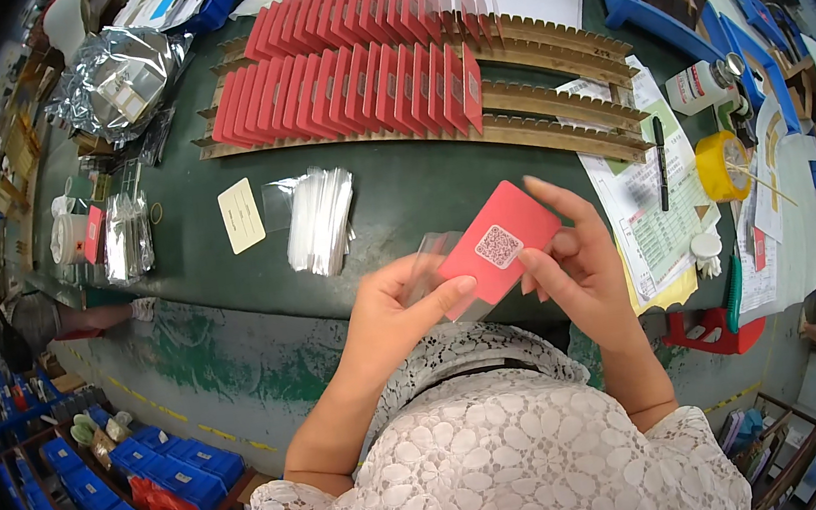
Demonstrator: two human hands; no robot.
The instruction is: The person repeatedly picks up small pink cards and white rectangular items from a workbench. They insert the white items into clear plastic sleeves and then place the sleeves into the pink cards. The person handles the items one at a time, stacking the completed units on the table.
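Observation:
In front of my body I hold a red card (484,248) with a square printed code on it. My left hand (396,302) is closed, its thumb pressing the card's lower left edge. A clear plastic sleeve (429,261) is in the same grip; how far the card sits inside it I cannot tell. My right hand (575,261) pinches the card's right end between thumb and fingers. On the table nearby lie a stack of clear plastic sleeves (320,223) and a cream card (242,216).
Notched wooden racks (565,131) carry two rows of upright red cards (339,92) across the green table (190,194). To the right are printed papers (663,236), a black pen (662,166), yellow tape (722,167) and a white bottle (696,88). Blue trays (659,25) stand farther back.

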